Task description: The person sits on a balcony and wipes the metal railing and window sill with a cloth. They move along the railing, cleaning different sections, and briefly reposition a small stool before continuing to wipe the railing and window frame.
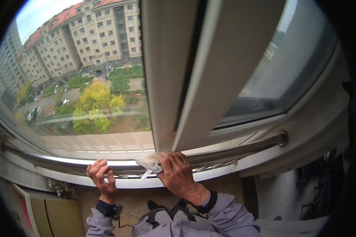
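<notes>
A shiny metal rail (118,162) runs across in front of the window. My right hand (177,172) is closed on a pale, worn cleaning cloth (149,161) with a small white tag, at the rail near the foot of the window frame. Part of the cloth is hidden under the fingers. My left hand (102,177) is just in front of the rail, to the left of the cloth, its fingers loosely curled and apart with nothing in them. Whether its fingertips touch the rail I cannot tell.
A thick window frame (166,79) rises behind the rail, with an angled sash and glass pane (281,67) to the right. Through the left pane show buildings and trees. A yellowish cabinet (63,215) stands at lower left; dark items (320,185) lie at right.
</notes>
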`<move>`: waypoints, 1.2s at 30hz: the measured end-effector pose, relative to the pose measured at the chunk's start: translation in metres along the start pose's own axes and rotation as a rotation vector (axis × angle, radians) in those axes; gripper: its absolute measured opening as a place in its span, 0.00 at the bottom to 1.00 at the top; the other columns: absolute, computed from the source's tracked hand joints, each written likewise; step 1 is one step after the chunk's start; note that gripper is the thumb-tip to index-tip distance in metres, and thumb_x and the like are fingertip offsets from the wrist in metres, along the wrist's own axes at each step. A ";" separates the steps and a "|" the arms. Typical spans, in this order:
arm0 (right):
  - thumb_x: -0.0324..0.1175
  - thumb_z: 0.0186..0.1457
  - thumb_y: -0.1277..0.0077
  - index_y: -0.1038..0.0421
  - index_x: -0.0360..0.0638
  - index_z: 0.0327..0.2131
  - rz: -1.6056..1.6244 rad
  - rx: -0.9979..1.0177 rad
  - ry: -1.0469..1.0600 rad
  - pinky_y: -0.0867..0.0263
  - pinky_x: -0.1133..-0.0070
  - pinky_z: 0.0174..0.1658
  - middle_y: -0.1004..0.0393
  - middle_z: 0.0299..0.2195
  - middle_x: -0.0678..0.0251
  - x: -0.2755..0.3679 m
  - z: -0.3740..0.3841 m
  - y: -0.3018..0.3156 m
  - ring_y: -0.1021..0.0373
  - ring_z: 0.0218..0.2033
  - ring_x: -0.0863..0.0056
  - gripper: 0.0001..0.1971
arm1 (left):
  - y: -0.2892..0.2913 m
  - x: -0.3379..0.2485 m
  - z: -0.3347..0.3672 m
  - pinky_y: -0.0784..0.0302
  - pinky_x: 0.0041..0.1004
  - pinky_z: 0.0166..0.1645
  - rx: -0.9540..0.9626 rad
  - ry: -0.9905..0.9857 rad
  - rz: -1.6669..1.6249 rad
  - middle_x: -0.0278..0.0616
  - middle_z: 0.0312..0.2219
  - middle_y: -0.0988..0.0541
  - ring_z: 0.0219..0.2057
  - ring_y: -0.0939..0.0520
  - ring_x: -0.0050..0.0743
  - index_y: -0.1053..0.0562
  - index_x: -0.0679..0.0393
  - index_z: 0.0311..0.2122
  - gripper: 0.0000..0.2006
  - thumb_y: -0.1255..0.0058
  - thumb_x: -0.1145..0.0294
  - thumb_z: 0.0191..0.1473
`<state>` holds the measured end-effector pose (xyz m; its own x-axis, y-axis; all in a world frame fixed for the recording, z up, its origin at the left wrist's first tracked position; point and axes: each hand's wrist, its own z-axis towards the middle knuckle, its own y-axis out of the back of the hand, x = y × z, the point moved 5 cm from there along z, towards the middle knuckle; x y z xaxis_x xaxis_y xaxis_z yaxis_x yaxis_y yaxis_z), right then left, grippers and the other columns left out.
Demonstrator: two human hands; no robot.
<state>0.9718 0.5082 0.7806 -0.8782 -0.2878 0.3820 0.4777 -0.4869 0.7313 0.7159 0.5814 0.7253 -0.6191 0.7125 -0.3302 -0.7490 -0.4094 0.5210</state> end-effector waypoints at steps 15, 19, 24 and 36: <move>0.35 0.57 0.45 0.23 0.42 0.33 -0.852 -0.067 -0.606 0.29 0.61 0.42 0.20 0.31 0.53 -0.349 -0.148 0.294 0.23 0.37 0.53 0.08 | -0.004 0.009 -0.006 0.52 0.49 0.73 0.013 0.056 0.062 0.45 0.51 0.25 0.61 0.30 0.47 0.30 0.59 0.47 0.10 0.57 0.76 0.61; 0.40 0.50 0.41 0.21 0.48 0.31 -0.773 0.050 -0.408 0.29 0.62 0.36 0.21 0.29 0.63 -0.290 -0.121 0.220 0.23 0.32 0.58 0.09 | -0.005 0.011 -0.008 0.52 0.49 0.73 0.022 0.051 0.074 0.45 0.52 0.26 0.62 0.31 0.47 0.30 0.59 0.48 0.10 0.57 0.75 0.62; 0.32 0.51 0.46 0.27 0.46 0.30 -0.332 -0.133 -0.177 0.32 0.63 0.44 0.25 0.28 0.62 -0.190 -0.094 0.150 0.25 0.36 0.58 0.03 | -0.005 0.011 -0.006 0.50 0.49 0.73 0.021 0.036 0.039 0.47 0.53 0.27 0.62 0.32 0.49 0.30 0.60 0.49 0.11 0.58 0.74 0.63; 0.44 0.58 0.46 0.23 0.51 0.33 -0.633 0.075 -0.209 0.30 0.66 0.36 0.22 0.23 0.65 -0.203 -0.080 0.125 0.23 0.26 0.65 0.10 | -0.006 0.003 -0.002 0.52 0.50 0.72 -0.017 0.040 0.084 0.42 0.49 0.25 0.59 0.28 0.45 0.31 0.55 0.46 0.10 0.57 0.75 0.59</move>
<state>1.2120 0.4397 0.7491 -0.9782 0.2041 -0.0373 -0.1274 -0.4487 0.8846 0.7178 0.5851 0.7194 -0.6889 0.6519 -0.3170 -0.6974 -0.4768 0.5352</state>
